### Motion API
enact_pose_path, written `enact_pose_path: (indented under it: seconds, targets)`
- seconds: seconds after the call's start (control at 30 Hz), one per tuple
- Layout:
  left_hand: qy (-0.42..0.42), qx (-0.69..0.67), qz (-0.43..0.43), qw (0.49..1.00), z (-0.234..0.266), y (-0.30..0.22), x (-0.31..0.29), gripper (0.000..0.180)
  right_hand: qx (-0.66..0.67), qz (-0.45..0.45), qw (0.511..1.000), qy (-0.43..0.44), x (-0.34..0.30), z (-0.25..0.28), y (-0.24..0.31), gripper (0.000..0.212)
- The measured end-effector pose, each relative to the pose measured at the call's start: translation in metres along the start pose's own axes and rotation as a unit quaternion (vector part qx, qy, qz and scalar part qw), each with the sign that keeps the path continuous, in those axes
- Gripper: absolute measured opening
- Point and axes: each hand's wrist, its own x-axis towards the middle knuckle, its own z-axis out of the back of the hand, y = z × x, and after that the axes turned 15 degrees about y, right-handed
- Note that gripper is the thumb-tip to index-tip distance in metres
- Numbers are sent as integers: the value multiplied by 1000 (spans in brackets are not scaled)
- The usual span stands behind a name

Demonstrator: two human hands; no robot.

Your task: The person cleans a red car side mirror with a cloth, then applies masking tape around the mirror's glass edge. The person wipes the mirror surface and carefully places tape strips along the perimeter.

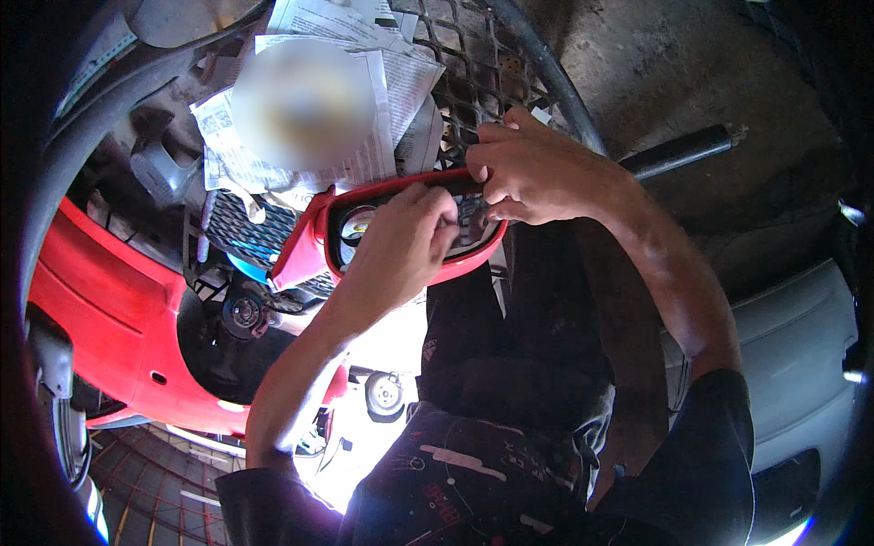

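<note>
A red car side mirror point(469, 266) lies across the front of my body, its open face turned up toward me. My left hand point(401, 238) reaches over it from the near side, fingers curled and pressed together at the inside of the housing. What those fingertips pinch, if anything, is hidden. On the far right end, my right hand point(537, 173) is closed around the rim, with its fingertips over the edge. Between the hands a shiny grey surface point(475, 226) shows inside the housing. A rounded yellowish patch appears left of my left hand.
Newspaper sheets point(414, 91) lie on a black metal mesh point(460, 41) beyond the mirror, beneath a blurred round area. A dark tube point(683, 151) juts out at right. Red car bodywork point(109, 296) and a wheel hub point(244, 312) are at left; a grey panel point(783, 332) stands right.
</note>
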Motion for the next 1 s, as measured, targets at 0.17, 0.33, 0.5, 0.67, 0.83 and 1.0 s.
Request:
enact_pose_path:
  seconds: [0.17, 0.33, 0.5, 0.67, 0.83, 1.0]
  targets:
    - [-80, 84, -107, 987, 8, -22, -44, 29, 23, 1, 1000, -18, -1, -2, 0, 17]
    - [-43, 227, -38, 972, -30, -44, -55, 51, -17, -2, 999, -30, 0, -6, 0, 13]
    - [-67, 298, -24, 952, -46, -29, -41, 46, -3, -11, 999, -49, -1, -7, -1, 14]
    - [-63, 292, -43, 953, -42, -23, -41, 44, 14, -29, 999, -19, -2, -1, 1, 17]
    - [-66, 274, -30, 959, -36, -23, -38, 45, 2, -36, 999, 19, -2, 5, 2, 17]
    - [-124, 256, 16, 959, -38, -25, -49, 49, 3, -31, 1000, -2, -1, 2, 3, 16]
